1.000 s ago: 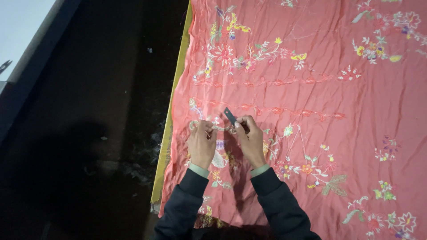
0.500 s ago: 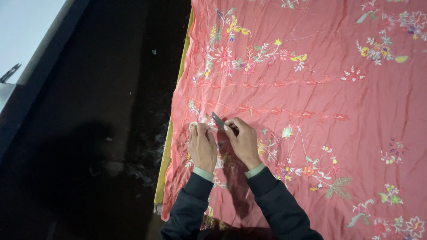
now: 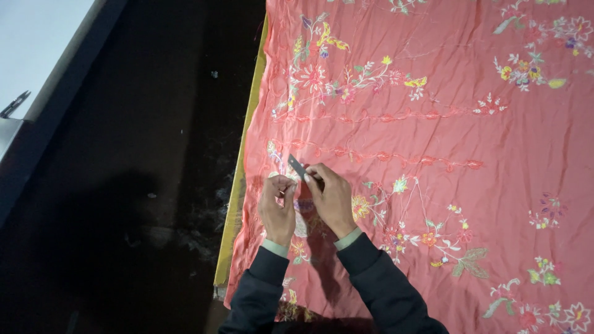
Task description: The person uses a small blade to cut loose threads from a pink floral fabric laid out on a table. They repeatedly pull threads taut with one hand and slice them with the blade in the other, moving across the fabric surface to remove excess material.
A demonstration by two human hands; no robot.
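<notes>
Fingers [image 3: 283,185] of my left hand [image 3: 277,207] were curled shut, pinching the pink embroidered cloth [image 3: 433,154] near its left edge, low in the frame's centre. Just right, my right hand [image 3: 331,198] gripped a small dark blade [image 3: 296,166] tightly, tip angled up-left above the cloth, hands almost touching.

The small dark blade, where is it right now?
In the head view the small dark blade sits left of centre, pinched in the right hand, beside the left hand, over the pink embroidered cloth near its yellow edge.
</notes>
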